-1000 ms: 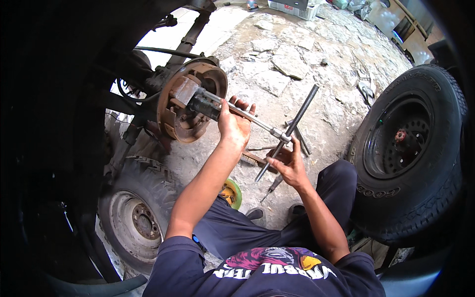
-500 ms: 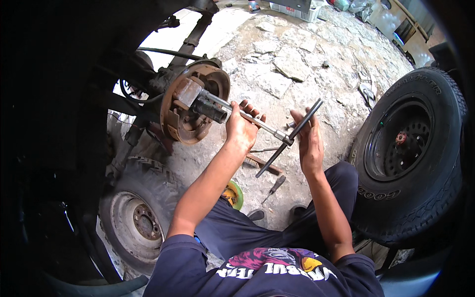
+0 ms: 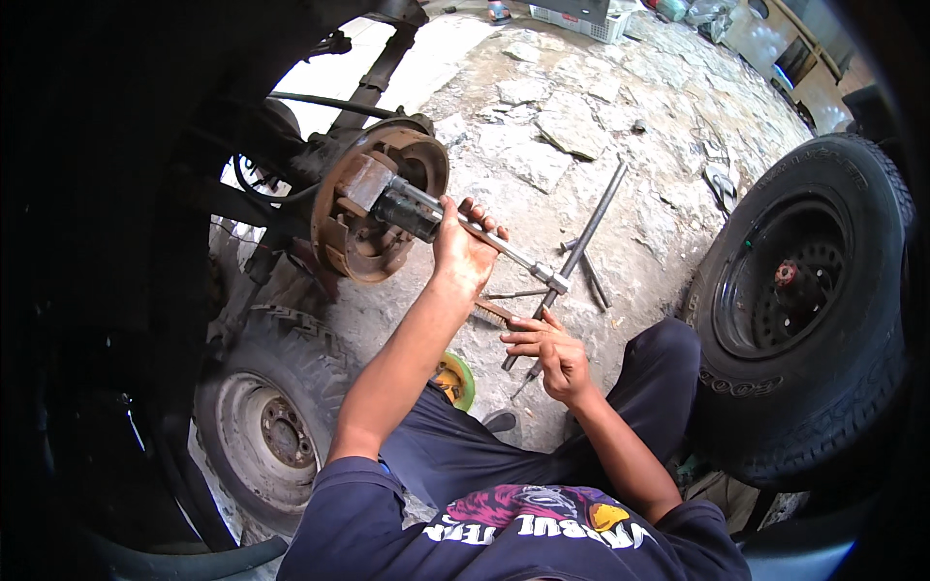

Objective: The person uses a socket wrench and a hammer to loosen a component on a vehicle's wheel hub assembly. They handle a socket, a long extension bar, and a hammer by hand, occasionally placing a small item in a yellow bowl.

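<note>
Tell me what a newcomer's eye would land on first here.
First, probably, the long T-handled tool at the centre, with the left hand around its silver shaft and the right hand by the lower end of its dark crossbar. Next, the rusty round brake assembly at upper left, where the shaft leads. Then the big black-rimmed wheel standing at the right edge.

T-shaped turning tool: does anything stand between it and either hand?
Nothing visible does. The left hand is cupped around its silver shaft. The right hand overlaps the lower part of the dark crossbar, contact unclear. The brush lies on the ground, not in between.
</note>
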